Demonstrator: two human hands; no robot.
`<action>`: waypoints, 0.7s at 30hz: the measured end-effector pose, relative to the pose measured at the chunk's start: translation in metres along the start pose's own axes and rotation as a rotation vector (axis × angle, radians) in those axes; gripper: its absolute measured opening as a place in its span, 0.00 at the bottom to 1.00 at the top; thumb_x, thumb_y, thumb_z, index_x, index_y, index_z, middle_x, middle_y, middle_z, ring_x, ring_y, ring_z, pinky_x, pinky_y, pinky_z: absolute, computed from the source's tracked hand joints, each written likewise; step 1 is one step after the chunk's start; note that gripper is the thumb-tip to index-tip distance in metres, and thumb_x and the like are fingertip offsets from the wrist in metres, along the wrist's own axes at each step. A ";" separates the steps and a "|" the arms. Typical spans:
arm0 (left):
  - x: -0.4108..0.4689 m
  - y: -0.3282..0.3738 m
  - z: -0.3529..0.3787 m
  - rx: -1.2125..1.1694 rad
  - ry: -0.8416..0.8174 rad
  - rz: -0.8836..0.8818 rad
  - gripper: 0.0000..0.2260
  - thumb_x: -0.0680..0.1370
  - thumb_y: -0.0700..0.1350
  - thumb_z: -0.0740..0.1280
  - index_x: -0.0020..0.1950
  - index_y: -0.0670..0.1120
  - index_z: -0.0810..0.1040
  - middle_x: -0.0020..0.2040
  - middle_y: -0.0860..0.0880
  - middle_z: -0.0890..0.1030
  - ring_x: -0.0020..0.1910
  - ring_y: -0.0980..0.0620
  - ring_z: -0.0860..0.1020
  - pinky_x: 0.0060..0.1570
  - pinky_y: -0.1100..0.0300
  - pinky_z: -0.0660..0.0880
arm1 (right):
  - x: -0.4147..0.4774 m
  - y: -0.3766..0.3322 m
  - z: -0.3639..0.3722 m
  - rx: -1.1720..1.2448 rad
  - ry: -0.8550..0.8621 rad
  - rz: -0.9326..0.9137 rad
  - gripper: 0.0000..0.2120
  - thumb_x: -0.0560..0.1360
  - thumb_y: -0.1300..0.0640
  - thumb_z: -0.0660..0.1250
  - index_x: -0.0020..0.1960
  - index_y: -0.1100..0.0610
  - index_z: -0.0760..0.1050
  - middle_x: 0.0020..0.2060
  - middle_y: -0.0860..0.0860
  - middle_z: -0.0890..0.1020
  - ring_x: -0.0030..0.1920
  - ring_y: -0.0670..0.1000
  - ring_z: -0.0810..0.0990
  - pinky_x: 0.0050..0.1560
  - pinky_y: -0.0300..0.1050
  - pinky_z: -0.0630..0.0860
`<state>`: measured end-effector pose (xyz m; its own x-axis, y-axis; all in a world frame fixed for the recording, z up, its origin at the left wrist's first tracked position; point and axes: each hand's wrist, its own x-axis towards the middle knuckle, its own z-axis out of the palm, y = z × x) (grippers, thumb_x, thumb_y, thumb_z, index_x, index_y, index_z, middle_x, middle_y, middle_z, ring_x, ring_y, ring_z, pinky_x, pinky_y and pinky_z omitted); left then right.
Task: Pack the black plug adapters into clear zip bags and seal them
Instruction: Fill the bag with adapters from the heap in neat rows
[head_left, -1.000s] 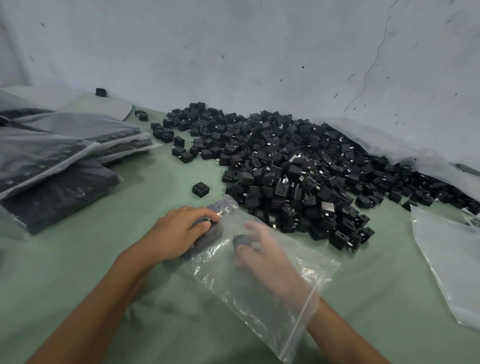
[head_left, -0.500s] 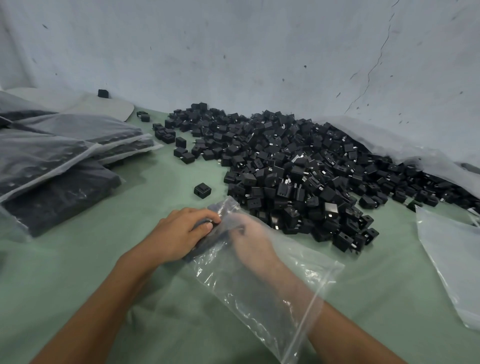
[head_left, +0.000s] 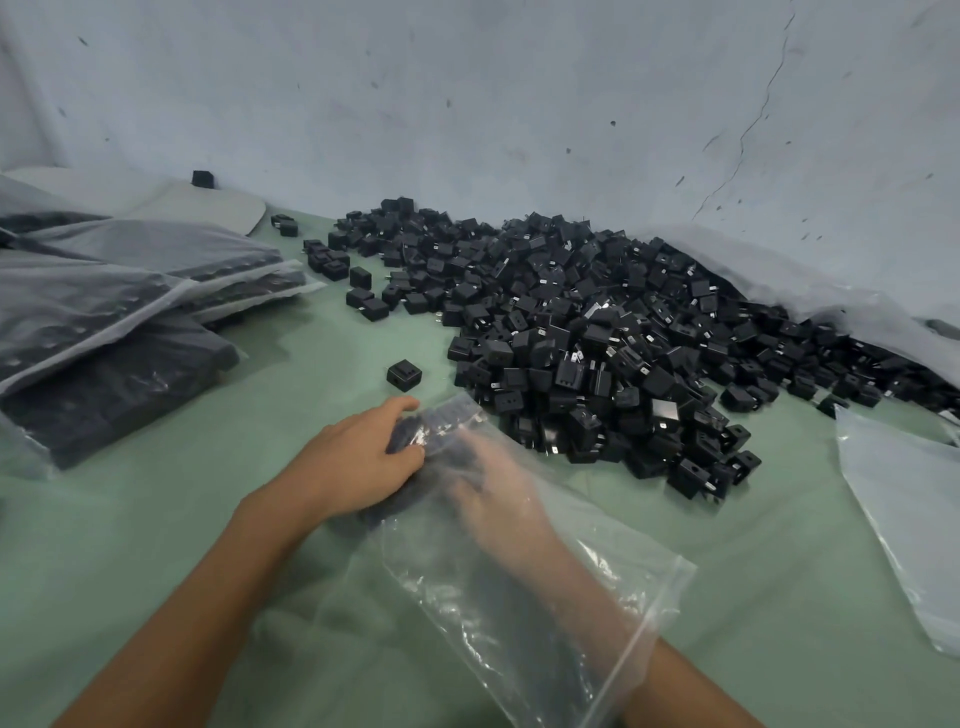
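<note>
A clear zip bag (head_left: 426, 582) lies on the green table (head_left: 156, 545), its open mouth toward me. My right hand (head_left: 498, 499) is deep inside it up to the forearm, blurred behind the plastic. Its fingers reach toward a dark row of black plug adapters (head_left: 431, 436) at the bag's far end. My left hand (head_left: 358, 457) grips that far end from outside, fingers and thumb curled round the adapters through the plastic. A large pile of loose adapters (head_left: 597, 338) spreads just beyond the bag. One single adapter (head_left: 403, 374) sits apart, near my left fingertips.
Filled bags of adapters (head_left: 104, 322) are stacked at the left. An empty clear bag (head_left: 904, 519) lies at the right edge. A big plastic sheet (head_left: 779, 275) sits behind the pile against the grey wall. A few stray adapters (head_left: 332, 260) lie at the back left.
My right hand has pushed deeper into the bag, toward its far end. My left hand has stayed in place on the bag's end.
</note>
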<state>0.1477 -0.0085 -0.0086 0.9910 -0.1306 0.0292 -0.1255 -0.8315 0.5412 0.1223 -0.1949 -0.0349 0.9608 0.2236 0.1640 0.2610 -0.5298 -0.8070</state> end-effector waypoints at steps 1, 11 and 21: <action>0.003 0.003 0.002 0.017 0.006 -0.011 0.23 0.77 0.57 0.62 0.72 0.61 0.64 0.62 0.53 0.78 0.58 0.49 0.76 0.54 0.54 0.72 | -0.002 0.001 0.001 -0.010 0.009 -0.011 0.17 0.79 0.57 0.66 0.67 0.49 0.73 0.59 0.40 0.80 0.58 0.42 0.80 0.63 0.44 0.76; 0.004 0.011 0.016 0.137 0.174 0.006 0.17 0.80 0.62 0.58 0.66 0.57 0.69 0.58 0.54 0.79 0.57 0.49 0.77 0.45 0.55 0.67 | -0.016 0.000 0.001 -0.116 0.031 -0.086 0.25 0.82 0.55 0.62 0.77 0.50 0.62 0.60 0.40 0.72 0.57 0.37 0.73 0.55 0.18 0.61; 0.013 0.020 0.019 0.170 0.155 -0.127 0.20 0.77 0.67 0.58 0.57 0.54 0.75 0.52 0.54 0.80 0.47 0.51 0.74 0.43 0.55 0.70 | -0.017 -0.008 0.002 -0.170 0.056 -0.118 0.22 0.79 0.61 0.60 0.73 0.54 0.67 0.64 0.48 0.78 0.64 0.48 0.76 0.67 0.43 0.71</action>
<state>0.1576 -0.0373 -0.0133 0.9929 0.0546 0.1057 0.0078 -0.9164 0.4002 0.1041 -0.1931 -0.0320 0.9250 0.2488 0.2871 0.3797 -0.6337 -0.6740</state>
